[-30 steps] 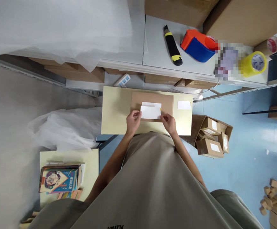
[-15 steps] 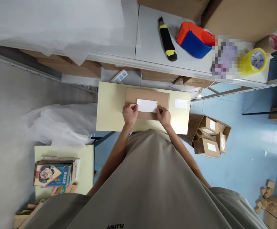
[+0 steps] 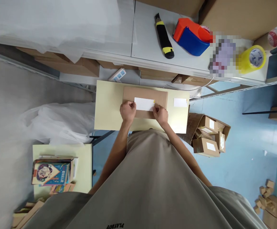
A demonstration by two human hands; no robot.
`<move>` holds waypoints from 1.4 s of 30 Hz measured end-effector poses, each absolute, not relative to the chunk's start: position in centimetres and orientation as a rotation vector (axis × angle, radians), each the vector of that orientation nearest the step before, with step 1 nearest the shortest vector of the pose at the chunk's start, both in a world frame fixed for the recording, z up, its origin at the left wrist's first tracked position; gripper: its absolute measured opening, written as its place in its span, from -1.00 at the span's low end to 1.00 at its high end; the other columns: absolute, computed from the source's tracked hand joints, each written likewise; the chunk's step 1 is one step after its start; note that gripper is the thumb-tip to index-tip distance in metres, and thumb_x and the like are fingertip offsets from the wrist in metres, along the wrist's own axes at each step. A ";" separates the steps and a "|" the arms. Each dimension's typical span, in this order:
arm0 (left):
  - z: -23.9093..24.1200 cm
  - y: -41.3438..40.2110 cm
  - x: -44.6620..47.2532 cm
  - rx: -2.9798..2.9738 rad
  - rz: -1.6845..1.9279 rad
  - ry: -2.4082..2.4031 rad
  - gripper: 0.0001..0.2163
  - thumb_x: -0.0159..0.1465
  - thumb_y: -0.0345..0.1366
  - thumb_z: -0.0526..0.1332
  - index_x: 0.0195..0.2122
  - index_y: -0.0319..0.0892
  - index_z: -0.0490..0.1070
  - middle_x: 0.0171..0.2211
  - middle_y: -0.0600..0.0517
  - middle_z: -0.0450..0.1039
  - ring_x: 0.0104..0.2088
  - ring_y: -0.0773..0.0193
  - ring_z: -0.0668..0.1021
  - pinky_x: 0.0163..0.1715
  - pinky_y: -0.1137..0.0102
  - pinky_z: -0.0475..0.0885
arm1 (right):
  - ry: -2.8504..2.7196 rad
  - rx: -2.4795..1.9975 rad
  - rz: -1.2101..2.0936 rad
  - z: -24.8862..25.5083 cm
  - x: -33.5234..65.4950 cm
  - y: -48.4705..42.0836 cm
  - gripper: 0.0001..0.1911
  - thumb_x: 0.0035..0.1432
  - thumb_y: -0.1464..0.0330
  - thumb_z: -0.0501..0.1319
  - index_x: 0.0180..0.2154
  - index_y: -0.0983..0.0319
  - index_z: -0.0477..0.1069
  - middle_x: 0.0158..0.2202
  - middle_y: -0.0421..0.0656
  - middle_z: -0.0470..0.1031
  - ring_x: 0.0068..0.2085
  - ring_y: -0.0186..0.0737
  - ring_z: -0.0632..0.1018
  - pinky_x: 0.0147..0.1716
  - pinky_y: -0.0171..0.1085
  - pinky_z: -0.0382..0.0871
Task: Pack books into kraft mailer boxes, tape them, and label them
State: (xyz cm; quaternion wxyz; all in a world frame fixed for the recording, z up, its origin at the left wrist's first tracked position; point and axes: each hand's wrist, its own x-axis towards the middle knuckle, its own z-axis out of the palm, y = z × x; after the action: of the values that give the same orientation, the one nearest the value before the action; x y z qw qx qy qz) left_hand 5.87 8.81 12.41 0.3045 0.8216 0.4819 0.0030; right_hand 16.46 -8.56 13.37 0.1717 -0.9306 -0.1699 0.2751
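Observation:
A white label (image 3: 144,104) with a small yellow mark at its right end lies over a flat brown cardboard box (image 3: 145,92). My left hand (image 3: 128,111) pinches the label's left end, fingers curled. At its right end my right hand (image 3: 161,115) pinches the label's lower corner between thumb and fingers. Whether the label is fully pressed onto the cardboard I cannot tell. The box rests on a pale yellow table (image 3: 107,108). A second white label (image 3: 180,102) lies on the table to the right of the box.
On the shelf ahead are a utility knife (image 3: 164,38), a red-and-blue tape dispenser (image 3: 192,38) and a yellow tape roll (image 3: 253,59). An open carton (image 3: 191,127) of labelled boxes stands right. Books (image 3: 51,171) are stacked on a side table at left.
The whole view has shifted slightly, so everything sits a little further left and up. Both hands keep their hold on the label's ends.

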 end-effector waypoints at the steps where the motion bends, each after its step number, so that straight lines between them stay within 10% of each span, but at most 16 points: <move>1: 12.5 8.8 5.9 2.173 0.005 1.282 -0.77 0.47 -0.24 0.24 -0.16 -0.19 0.71 -0.17 -0.15 0.75 -0.13 0.05 0.70 -0.03 0.27 0.49 | -0.475 -2.647 0.785 13.5 16.4 -8.5 -0.73 0.58 0.21 0.20 -0.07 0.19 0.63 -0.09 -0.05 0.76 -0.07 -0.03 0.73 -0.02 -0.19 0.53; 35: 12.7 9.9 5.2 2.181 -0.029 1.174 -0.84 0.48 -0.26 0.25 -0.16 -0.13 0.64 -0.12 -0.14 0.73 -0.05 0.03 0.71 0.02 0.27 0.51 | -0.959 -2.688 1.033 14.2 15.0 -0.6 -0.76 0.56 0.19 0.22 0.05 0.15 0.60 0.02 0.05 0.75 0.07 0.02 0.75 0.06 -0.17 0.56; 42: 12.7 10.4 5.0 2.198 -0.096 1.133 -0.84 0.50 -0.26 0.26 -0.18 -0.14 0.62 -0.10 -0.17 0.73 0.01 0.02 0.70 0.06 0.27 0.50 | -0.768 -2.605 1.095 13.7 17.2 2.7 -0.42 0.60 -0.02 0.12 -0.33 0.17 0.65 -0.38 -0.03 0.75 -0.14 -0.07 0.79 -0.07 -0.28 0.55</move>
State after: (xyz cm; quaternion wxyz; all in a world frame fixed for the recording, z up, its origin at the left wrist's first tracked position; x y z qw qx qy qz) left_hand 5.02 10.42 12.68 0.3273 0.8393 0.4325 -0.0367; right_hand 17.17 2.66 13.68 0.1066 -0.8845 -0.2607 0.3718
